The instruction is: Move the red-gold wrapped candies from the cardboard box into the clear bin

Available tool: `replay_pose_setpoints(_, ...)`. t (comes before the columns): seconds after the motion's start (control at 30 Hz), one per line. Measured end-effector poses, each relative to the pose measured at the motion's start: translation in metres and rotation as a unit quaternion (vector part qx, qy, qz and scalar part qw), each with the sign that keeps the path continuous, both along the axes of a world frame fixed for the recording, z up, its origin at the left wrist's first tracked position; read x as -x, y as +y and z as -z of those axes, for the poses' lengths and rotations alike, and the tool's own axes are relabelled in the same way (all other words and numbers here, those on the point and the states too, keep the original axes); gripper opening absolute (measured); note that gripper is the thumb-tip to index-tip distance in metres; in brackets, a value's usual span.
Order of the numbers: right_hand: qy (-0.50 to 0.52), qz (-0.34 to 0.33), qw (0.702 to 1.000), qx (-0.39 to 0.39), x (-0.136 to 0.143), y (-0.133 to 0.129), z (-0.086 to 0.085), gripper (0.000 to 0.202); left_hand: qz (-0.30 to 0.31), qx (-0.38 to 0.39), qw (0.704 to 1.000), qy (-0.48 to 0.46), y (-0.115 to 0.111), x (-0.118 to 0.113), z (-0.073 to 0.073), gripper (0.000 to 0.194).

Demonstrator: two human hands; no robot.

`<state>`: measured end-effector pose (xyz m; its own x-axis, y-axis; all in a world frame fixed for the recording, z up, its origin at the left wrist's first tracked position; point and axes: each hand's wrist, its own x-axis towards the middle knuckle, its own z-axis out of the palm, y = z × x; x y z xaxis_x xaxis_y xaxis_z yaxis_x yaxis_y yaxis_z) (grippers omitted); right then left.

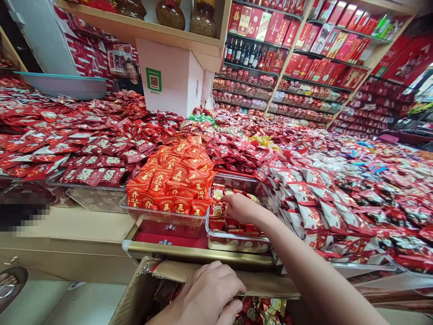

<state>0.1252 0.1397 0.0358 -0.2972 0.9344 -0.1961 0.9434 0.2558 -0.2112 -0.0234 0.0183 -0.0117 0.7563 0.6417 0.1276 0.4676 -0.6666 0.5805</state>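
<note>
My right hand reaches down into a clear plastic bin, touching small red-and-gold wrapped candies. Its fingertips are mostly hidden there. Closer to me, my left hand is over an open cardboard box, with its fingers curled and the thumb near them. What they grip, if anything, is hidden. Similar red-and-gold candies lie inside the box, below and right of that hand. Beside the bin, on its left, another clear bin is heaped with orange-red packets printed in gold.
Maroon packets are piled to the left, white-and-red packets to the right. A brass-coloured edge runs along the counter. Behind are a white box with a QR code, a blue basket, shelves of boxes and bottles, and a person.
</note>
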Motion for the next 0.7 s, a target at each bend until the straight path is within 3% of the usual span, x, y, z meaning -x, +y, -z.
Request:
replay_pose_setpoints(0.13, 0.009, 0.004, 1.000, 0.004, -0.005, -0.004, 0.003, 0.038, 0.001, -0.004, 1.000, -0.013, 0.000, 0.000, 0.006, 0.019)
replay_pose_setpoints(0.3, 0.019, 0.007, 1.000, -0.010, 0.000, 0.002, 0.010, 0.033, 0.005, -0.002, 1.000, -0.007, 0.001, 0.000, 0.002, 0.018)
replay_pose_setpoints(0.5, 0.019, 0.037, 0.998, -0.046, 0.011, 0.017, 0.020, 0.052, 0.006, 0.002, 1.000, 0.004, 0.001, 0.001, -0.003, 0.018)
replay_pose_setpoints(0.7, 0.062, 0.051, 0.996, -0.047, 0.012, 0.020, 0.018, 0.026, 0.009, 0.009, 1.000, 0.011, 0.001, 0.002, -0.004, 0.019)
